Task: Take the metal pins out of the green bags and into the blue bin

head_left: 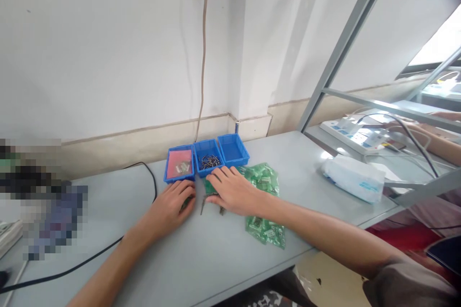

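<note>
"So, which hand is nearer the thin metal piece [202,205]?"

"The right hand [230,189]. The piece juts out by its thumb, long axis slanting toward the near side of the tabletop [190,259], with the left hand [176,204] just to its left."

"Gripped?"

"Can't tell. That hand is palm down, fingers loosely spread; it hides what's beneath, except a small metallic bit [222,210] showing below."

"And the left?"

"Half curled, thumb slightly off the fingers, something dark in the gap. Whether it's held, I can't tell."

"Those screw-like pieces [210,162]?"

"In the middle blue tray [206,146], just beyond the right fingertips. The green bags [264,180] are partly covered by the right forearm [288,211]."
</note>
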